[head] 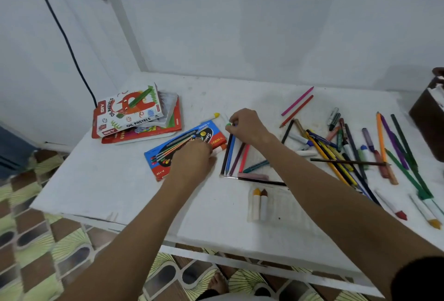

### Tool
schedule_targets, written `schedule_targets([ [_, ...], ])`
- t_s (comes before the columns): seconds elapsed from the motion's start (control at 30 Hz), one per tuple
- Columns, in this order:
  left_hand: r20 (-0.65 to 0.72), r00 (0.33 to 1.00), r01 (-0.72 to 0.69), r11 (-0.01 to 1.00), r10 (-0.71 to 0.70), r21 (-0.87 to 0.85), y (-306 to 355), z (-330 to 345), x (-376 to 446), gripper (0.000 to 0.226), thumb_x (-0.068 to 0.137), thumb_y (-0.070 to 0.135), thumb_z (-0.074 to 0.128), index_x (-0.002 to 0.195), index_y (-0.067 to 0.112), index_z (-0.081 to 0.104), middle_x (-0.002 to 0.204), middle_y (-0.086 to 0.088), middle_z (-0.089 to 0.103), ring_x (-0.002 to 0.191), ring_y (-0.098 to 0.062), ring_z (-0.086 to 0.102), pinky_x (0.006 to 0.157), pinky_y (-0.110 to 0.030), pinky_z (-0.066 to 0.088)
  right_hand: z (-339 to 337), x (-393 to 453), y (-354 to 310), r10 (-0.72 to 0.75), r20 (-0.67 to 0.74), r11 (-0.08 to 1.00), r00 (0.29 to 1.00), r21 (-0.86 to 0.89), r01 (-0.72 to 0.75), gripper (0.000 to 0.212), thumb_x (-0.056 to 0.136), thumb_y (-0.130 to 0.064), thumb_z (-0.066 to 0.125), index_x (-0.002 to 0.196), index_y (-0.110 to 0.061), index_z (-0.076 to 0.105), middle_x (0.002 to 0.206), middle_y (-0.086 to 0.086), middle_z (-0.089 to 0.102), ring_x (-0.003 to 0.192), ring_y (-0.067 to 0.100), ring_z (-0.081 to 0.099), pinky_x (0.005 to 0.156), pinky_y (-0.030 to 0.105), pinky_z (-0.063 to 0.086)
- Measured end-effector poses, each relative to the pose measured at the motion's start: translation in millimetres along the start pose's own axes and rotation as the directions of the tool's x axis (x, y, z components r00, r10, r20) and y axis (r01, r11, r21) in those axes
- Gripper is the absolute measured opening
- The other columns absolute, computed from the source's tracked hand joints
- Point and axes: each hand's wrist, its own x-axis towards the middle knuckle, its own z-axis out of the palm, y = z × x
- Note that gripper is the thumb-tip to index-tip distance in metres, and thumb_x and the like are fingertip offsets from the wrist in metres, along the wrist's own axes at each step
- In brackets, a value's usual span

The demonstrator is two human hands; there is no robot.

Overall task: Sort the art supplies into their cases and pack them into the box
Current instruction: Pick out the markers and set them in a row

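My left hand [192, 159] rests on the blue and red colour pencil case [168, 149], fingers closed at an orange-tipped white crayon [219, 149] by the case's right end. My right hand [246, 125] pinches a small green-tipped crayon [228, 124] just beyond the case's far corner. A yellow-tipped crayon [212, 116] lies behind it. Several pencils [236, 156] lie in a clear tray [254, 177] under my right wrist. Two crayons, yellow and brown [260, 203], sit in a clear sleeve near the front edge.
The oil pastels box [129, 110] sits on stacked cases [144, 132] at the back left. Loose pencils, markers and crayons [348, 146] cover the right half of the white table [120, 192]. A dark brown box [430, 118] stands at the far right edge.
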Motion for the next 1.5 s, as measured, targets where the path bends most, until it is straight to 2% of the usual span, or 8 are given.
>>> schedule_targets([
  [0.13, -0.036, 0.999, 0.007, 1.000, -0.007, -0.004, 0.5, 4.7, -1.3, 0.029, 0.096, 0.036, 0.049, 0.109, 0.013, 0.062, 0.103, -0.005, 0.062, 0.092, -0.021, 0.061, 0.085, -0.035, 0.051, 10.1, 10.8, 0.1, 0.054, -0.006, 0.996, 0.999, -0.064, -0.054, 0.024, 0.077, -0.023, 0.066, 0.068, -0.001, 0.061, 0.079, 0.010, 0.055, 0.069, 0.021, 0.054, 0.068, 0.033, 0.045],
  [0.33, -0.153, 0.988, -0.012, 1.000, 0.009, -0.018, -3.0, 15.3, -3.5, 0.021, 0.097, 0.028, 0.050, 0.106, 0.012, 0.060, 0.103, -0.004, 0.060, 0.091, -0.017, 0.059, 0.075, -0.028, 0.045, 13.8, 12.1, -3.2, 0.046, -0.014, 0.997, 0.999, -0.056, -0.046, 0.028, 0.082, -0.018, 0.063, 0.096, 0.006, 0.067, 0.107, 0.015, 0.061, 0.094, 0.023, 0.059, 0.071, 0.029, 0.046],
  [0.57, -0.322, 0.937, -0.157, 0.986, 0.133, -0.050, -5.0, 27.7, -12.7, 0.020, 0.099, 0.023, 0.046, 0.099, 0.012, 0.063, 0.094, -0.004, 0.066, 0.077, -0.017, 0.055, 0.062, -0.028, 0.044, -4.8, -17.5, -1.9, 0.022, -0.134, 0.991, 0.991, 0.137, -0.003, 0.021, 0.081, -0.016, 0.062, 0.084, 0.002, 0.071, 0.086, 0.014, 0.069, 0.084, 0.022, 0.062, 0.076, 0.033, 0.050],
  [0.77, -0.250, 0.968, -0.087, 0.930, -0.006, -0.358, 6.6, 13.1, -29.6, 0.023, 0.091, 0.018, 0.059, 0.113, 0.011, 0.063, 0.097, -0.004, 0.068, 0.085, -0.019, 0.062, 0.074, -0.026, 0.046, -46.8, -83.6, 6.4, 0.101, -0.127, 0.895, 0.987, 0.445, -0.034, 0.018, 0.084, -0.019, 0.067, 0.099, -0.010, 0.071, 0.091, 0.005, 0.071, 0.081, 0.017, 0.067, 0.078, 0.035, 0.056],
  [0.93, -0.175, 0.983, -0.147, 0.832, 0.061, -0.534, 40.3, 0.9, -74.9, 0.016, 0.081, 0.029, 0.073, 0.095, 0.023, 0.067, 0.077, 0.008, 0.064, 0.068, -0.007, 0.059, 0.059, -0.013, 0.044, -70.2, -151.7, 23.3, 0.150, -0.035, 0.817, 0.988, 0.567, -0.104, 0.017, 0.086, -0.017, 0.064, 0.101, -0.012, 0.070, 0.088, 0.004, 0.073, 0.084, 0.019, 0.069, 0.082, 0.039, 0.057],
  [1.23, -0.038, 0.999, -0.051, 0.782, 0.035, -0.621, 89.4, 18.8, -106.3, 0.018, 0.080, 0.031, 0.073, 0.095, 0.022, 0.068, 0.073, 0.009, 0.063, 0.063, -0.004, 0.058, 0.049, -0.006, 0.040, -50.6, -205.4, 47.9, 0.183, 0.102, 0.940, 0.978, 0.273, -0.204, 0.023, 0.088, -0.024, 0.060, 0.104, -0.009, 0.069, 0.081, 0.006, 0.069, 0.068, 0.015, 0.065, 0.066, 0.033, 0.057],
  [1.33, -0.047, 0.999, -0.044, 0.809, 0.020, -0.586, 94.0, 23.3, -108.0, 0.021, 0.082, 0.033, 0.071, 0.098, 0.020, 0.069, 0.074, 0.009, 0.061, 0.063, -0.002, 0.056, 0.049, -0.005, 0.038, -38.8, -203.1, 47.0, 0.197, 0.039, 0.953, 0.980, 0.228, -0.200, 0.037, 0.088, -0.025, 0.062, 0.122, -0.012, 0.061, 0.090, 0.002, 0.066, 0.070, 0.006, 0.059, 0.063, 0.015, 0.046],
  [1.5, -0.075, 0.996, -0.073, 0.837, 0.038, -0.543, 95.9, 29.2, -108.5, 0.024, 0.085, 0.036, 0.067, 0.101, 0.019, 0.070, 0.075, 0.008, 0.062, 0.062, -0.001, 0.054, 0.055, -0.004, 0.034, -26.9, -207.7, 43.7, 0.201, -0.067, 0.958, 0.977, 0.221, -0.182, 0.031, 0.086, -0.028, 0.066, 0.114, -0.014, 0.064, 0.083, -0.001, 0.062, 0.081, 0.010, 0.059, 0.068, 0.015, 0.043],
])
